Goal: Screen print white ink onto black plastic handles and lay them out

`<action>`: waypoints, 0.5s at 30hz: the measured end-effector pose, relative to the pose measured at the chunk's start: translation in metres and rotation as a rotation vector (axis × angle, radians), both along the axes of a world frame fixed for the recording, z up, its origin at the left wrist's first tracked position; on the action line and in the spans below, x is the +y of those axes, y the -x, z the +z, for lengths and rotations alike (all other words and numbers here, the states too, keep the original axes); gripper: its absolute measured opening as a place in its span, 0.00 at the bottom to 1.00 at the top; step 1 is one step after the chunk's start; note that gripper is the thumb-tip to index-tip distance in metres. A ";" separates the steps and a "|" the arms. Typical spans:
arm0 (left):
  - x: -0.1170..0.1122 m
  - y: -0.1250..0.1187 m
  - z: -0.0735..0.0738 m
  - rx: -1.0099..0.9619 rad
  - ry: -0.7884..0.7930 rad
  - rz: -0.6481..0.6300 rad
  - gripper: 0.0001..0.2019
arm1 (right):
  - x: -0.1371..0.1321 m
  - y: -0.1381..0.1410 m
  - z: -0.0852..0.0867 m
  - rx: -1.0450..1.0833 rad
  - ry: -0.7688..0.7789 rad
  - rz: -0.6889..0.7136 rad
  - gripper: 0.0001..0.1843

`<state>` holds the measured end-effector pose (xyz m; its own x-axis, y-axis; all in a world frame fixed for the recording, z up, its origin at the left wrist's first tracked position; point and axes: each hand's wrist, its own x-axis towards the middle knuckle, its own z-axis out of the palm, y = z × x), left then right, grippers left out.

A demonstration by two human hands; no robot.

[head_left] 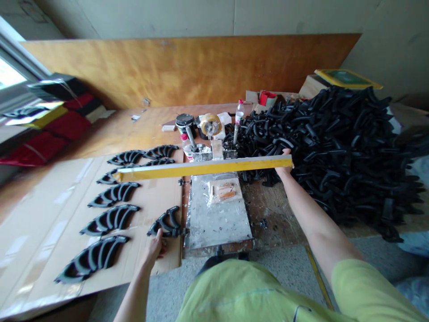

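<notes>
My left hand point(158, 247) is closed on the near edge of a small set of black curved plastic parts point(166, 222), thumb on top and fingers curled, over the cardboard. At the right, my right hand point(283, 169) is by the end of a long yellow bar point(204, 169), which looks like a frame seen edge-on. The bar hides most of its fingers; fingertips show above it against a heap of black plastic parts point(335, 147). Below the bar lies a grey paint-stained plate point(217, 219) with a small taped patch point(225, 191) on it.
Rows of nested black curved parts point(110, 220) lie on the cardboard sheet point(50, 214) at left. Behind the bar stand a dark tub point(185, 123), a tape roll point(210, 125) and a plastic bottle point(239, 112). Red and black stacks point(72, 125) sit far left.
</notes>
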<state>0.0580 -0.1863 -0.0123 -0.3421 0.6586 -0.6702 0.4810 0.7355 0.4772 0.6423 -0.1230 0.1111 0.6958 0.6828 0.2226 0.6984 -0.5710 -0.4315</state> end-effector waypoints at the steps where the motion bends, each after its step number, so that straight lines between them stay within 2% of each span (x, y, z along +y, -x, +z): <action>1: -0.002 0.004 0.001 0.005 0.002 -0.012 0.28 | -0.004 -0.001 0.002 -0.035 -0.001 0.029 0.24; 5: -0.007 0.019 -0.001 -0.014 -0.068 -0.044 0.31 | -0.004 -0.019 0.024 -0.284 -0.016 0.094 0.21; 7: -0.003 0.020 0.001 -0.034 -0.121 -0.027 0.31 | 0.006 -0.029 0.039 -0.380 0.049 0.113 0.20; 11: 0.012 0.004 0.016 -0.065 -0.230 -0.026 0.28 | 0.026 -0.033 0.055 -0.417 0.215 0.111 0.17; 15: 0.019 -0.016 0.033 -0.088 -0.311 -0.052 0.25 | 0.030 -0.027 0.056 -0.370 0.208 0.075 0.18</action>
<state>0.0736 -0.1668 0.0211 -0.2522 0.8515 -0.4597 0.4615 0.5234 0.7162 0.6691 -0.0931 0.1671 0.5419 0.7850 0.3003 0.8271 -0.5615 -0.0248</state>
